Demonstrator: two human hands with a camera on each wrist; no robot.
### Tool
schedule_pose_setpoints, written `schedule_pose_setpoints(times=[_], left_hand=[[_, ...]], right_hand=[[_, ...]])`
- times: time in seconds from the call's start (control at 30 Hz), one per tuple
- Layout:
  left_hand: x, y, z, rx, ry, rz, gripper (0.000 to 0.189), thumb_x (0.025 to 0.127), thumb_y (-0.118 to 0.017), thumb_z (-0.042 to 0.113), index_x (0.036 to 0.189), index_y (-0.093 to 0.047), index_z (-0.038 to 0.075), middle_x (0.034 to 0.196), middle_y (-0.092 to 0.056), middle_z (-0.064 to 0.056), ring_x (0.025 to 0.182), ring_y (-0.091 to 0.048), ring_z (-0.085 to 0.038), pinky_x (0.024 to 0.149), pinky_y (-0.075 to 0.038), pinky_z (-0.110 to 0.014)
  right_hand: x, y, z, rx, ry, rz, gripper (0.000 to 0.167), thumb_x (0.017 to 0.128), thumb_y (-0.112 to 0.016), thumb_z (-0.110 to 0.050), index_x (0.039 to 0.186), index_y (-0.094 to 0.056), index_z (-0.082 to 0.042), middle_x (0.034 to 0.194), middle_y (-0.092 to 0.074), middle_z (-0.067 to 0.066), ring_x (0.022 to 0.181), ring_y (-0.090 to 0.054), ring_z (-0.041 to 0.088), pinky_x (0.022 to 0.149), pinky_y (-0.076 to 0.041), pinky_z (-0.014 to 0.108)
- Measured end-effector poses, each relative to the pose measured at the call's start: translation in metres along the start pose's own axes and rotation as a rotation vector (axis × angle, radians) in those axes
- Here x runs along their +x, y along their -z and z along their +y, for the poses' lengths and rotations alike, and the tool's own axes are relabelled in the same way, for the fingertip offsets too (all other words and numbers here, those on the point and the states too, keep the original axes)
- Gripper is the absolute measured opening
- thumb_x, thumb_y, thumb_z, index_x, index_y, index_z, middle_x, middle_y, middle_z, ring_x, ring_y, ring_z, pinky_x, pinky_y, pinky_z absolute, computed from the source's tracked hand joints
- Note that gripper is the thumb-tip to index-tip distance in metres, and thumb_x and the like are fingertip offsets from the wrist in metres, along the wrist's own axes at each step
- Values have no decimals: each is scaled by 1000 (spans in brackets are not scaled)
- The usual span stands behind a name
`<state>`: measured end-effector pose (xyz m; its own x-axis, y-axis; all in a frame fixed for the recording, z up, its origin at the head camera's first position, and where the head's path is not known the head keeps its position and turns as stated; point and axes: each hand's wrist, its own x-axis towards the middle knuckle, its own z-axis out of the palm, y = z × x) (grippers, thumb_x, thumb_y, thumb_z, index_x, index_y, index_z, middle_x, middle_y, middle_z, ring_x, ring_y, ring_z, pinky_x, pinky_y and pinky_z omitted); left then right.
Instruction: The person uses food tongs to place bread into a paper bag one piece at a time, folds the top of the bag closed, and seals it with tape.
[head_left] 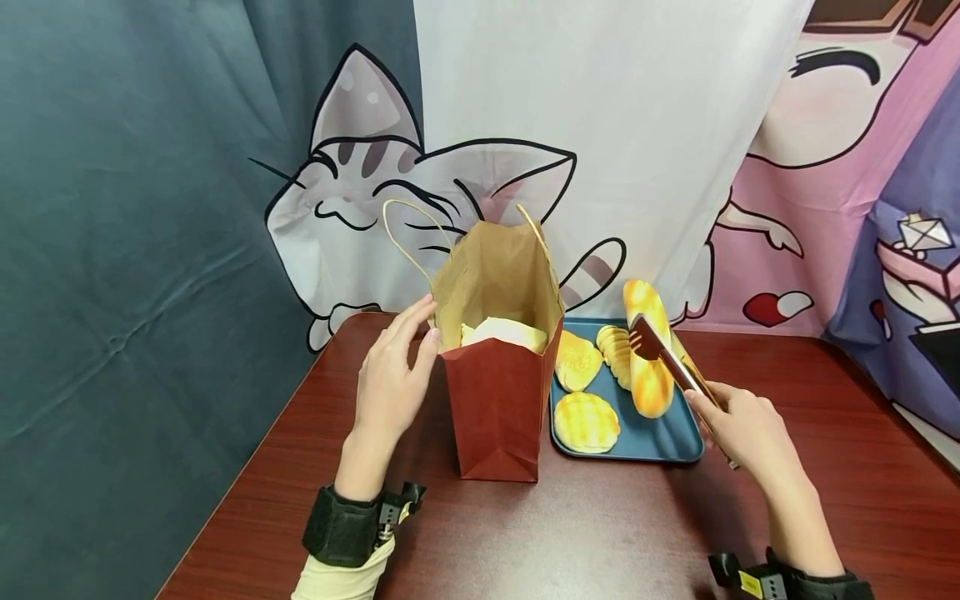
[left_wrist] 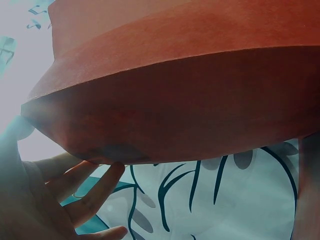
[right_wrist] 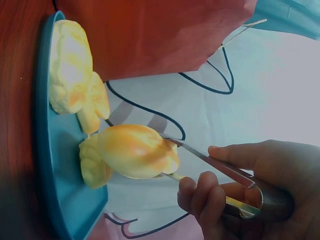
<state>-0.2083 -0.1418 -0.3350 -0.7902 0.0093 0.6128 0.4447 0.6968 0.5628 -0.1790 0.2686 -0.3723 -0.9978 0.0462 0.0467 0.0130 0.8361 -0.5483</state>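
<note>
A tall red paper bag (head_left: pixel 495 408) stands upright, its brown inside facing up and a pale piece (head_left: pixel 504 332) showing within. My left hand (head_left: pixel 393 375) is at the bag's left rim, fingers fairly straight and fingertips touching its side, as the left wrist view also shows. With my right hand (head_left: pixel 750 429) I hold metal tongs (head_left: pixel 686 375). Their tips straddle a long bread loaf (right_wrist: pixel 132 150), one tip on each side, above the blue tray (head_left: pixel 637 452). Beneath and beside the loaf lies a ridged bread roll (head_left: pixel 615 354).
On the tray's left part are a round checkered bun (head_left: pixel 587 423) and another flat bread piece (head_left: pixel 576 362). The bag stands against the tray's left side. Two cord handles (head_left: pixel 397 237) rise from the bag. A printed curtain (head_left: pixel 600 83) hangs behind the dark red wooden table (head_left: pixel 600 533).
</note>
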Motion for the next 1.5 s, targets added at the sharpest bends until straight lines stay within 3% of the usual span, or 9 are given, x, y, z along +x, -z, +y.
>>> schedule_pose_setpoints(times=[0.33, 0.6, 0.97, 1.5], left_hand=[[0, 0, 1, -4, -2, 4, 44, 102, -48, 40, 139, -60, 20, 149, -53, 10, 135, -53, -23, 105, -46, -53], [0, 0, 0, -4, 3, -2, 44, 103, -48, 41, 140, -59, 20, 149, -53, 11, 135, -53, -22, 103, -47, -54], [1, 0, 1, -5, 6, -7, 44, 103, -47, 40, 140, -59, 21, 149, -53, 10, 134, -54, -22, 103, -47, -53], [0, 2, 2, -8, 9, -7, 43, 103, -47, 40, 140, -59, 21, 149, -53, 10, 132, -55, -21, 102, -48, -53]], right_hand=[[-2, 4, -4, 30, 10, 30, 57, 101, -42, -57, 119, -60, -7, 64, -64, 5, 47, -54, 14, 41, -46, 32], [-2, 3, -6, 23, 25, 43, 55, 101, -42, -58, 109, -62, -7, 64, -64, 5, 49, -54, 13, 41, -45, 31], [-4, 2, -8, 40, 42, 59, 55, 101, -42, -57, 120, -59, -8, 65, -63, 3, 46, -52, 12, 40, -45, 32], [-5, 4, -11, 36, 52, 80, 54, 102, -45, -52, 127, -60, -7, 67, -66, 2, 56, -60, 8, 50, -42, 29]])
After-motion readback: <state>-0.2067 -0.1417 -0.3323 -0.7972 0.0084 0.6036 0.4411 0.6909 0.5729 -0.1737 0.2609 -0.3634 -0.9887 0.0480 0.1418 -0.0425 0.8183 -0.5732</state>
